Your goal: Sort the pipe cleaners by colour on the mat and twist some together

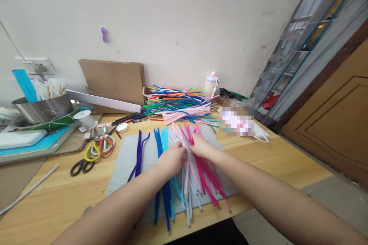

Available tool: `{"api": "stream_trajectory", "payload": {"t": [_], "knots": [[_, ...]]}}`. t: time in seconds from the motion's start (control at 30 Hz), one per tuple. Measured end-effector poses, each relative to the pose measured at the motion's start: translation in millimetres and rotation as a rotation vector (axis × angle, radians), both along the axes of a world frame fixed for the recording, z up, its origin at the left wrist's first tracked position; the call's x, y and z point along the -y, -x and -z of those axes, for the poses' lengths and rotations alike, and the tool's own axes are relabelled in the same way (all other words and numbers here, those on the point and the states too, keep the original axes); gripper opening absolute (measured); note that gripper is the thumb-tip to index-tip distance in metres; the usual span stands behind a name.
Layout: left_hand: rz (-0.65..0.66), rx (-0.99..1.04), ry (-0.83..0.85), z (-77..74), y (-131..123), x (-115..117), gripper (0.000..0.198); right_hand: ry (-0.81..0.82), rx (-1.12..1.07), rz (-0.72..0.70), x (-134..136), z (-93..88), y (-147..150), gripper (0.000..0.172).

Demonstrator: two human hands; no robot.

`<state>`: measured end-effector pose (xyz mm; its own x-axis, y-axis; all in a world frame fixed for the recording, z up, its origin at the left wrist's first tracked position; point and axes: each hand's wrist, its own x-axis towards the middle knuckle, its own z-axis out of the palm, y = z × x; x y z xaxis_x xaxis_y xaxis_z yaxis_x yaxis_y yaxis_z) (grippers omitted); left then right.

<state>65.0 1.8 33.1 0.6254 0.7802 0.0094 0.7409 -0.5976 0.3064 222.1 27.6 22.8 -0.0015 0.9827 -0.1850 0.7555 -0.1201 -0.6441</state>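
Observation:
Pipe cleaners lie in colour groups across a grey cutting mat [122, 160]. From left to right run purple pipe cleaners [139, 153], dark blue pipe cleaners [166, 206], light blue pipe cleaners [165, 138], white ones [188, 210], pale pink pipe cleaners [187, 180] and hot pink pipe cleaners [205, 180]. My left hand [172, 159] has its fingers curled closed on the pale pink strands, its wrist over the blue ones. Close beside it, my right hand [199, 144] pinches at the upper part of the hot pink strands; its fingertips are partly hidden.
A mixed pile of pipe cleaners [181, 103] lies by the wall, near a bottle [211, 84]. Scissors [93, 151] and a wire spool [83, 116] are left of the mat. Cardboard [115, 82] leans behind a metal pot [43, 109]. A blurred-out item [237, 121] lies right.

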Motion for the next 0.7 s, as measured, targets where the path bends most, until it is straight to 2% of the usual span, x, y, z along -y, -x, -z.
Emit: {"api": "stream_trajectory", "payload": {"t": [0.17,0.33,0.53,0.7], "knots": [[0.005,0.028,-0.010,-22.5,29,19,0.028,-0.107,0.141,-0.123,10,3.3,-17,0.057],[-0.059,0.169,-0.013,-32.9,77,35,0.028,-0.150,0.203,-0.146,12,9.3,-38,0.045],[-0.253,0.377,-0.088,-19.8,134,26,0.028,-0.133,0.300,-0.060,-14,15.4,-56,0.026],[-0.433,0.468,-0.112,-4.2,158,13,0.030,-0.103,0.375,-0.036,-44,20.4,-49,0.026]]}}
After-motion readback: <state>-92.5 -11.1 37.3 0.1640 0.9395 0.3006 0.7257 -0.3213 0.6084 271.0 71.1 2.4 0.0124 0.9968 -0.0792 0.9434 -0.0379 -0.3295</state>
